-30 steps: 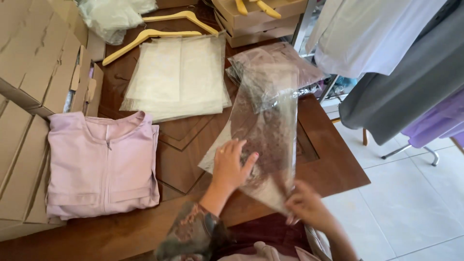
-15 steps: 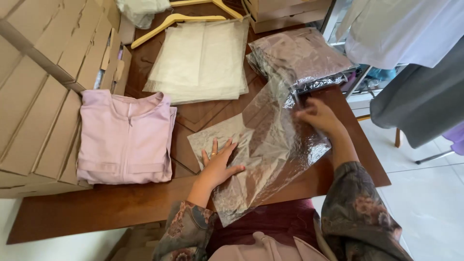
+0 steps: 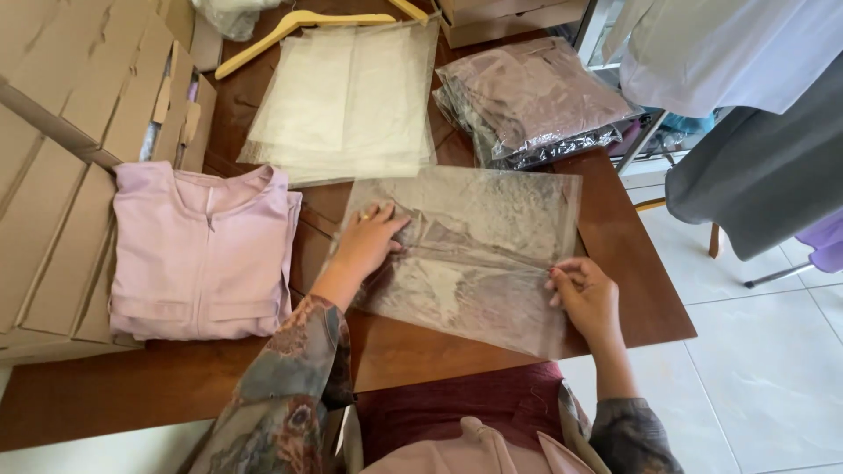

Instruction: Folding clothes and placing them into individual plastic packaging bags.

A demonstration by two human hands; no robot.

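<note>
A clear plastic bag (image 3: 474,254) lies spread flat on the brown wooden table (image 3: 637,307), right in front of me. My left hand (image 3: 369,241) rests palm down on the bag's upper left part, a ring on one finger. At the bag's right edge, my right hand (image 3: 587,298) pinches the plastic between thumb and fingers. A folded pink zip-front garment (image 3: 202,250) sits to the left of the bag, close to my left forearm.
A stack of translucent sheets (image 3: 347,96) lies behind the bag, and a pile of clear bags (image 3: 531,96) sits at the back right. Cardboard boxes (image 3: 61,132) line the left side. A wooden hanger (image 3: 299,22) lies at the back. Clothes (image 3: 746,105) hang at the right.
The bag went from held up and crumpled to lying flat across the table. My left hand slid up and left on it. My right hand came down to the right edge.
</note>
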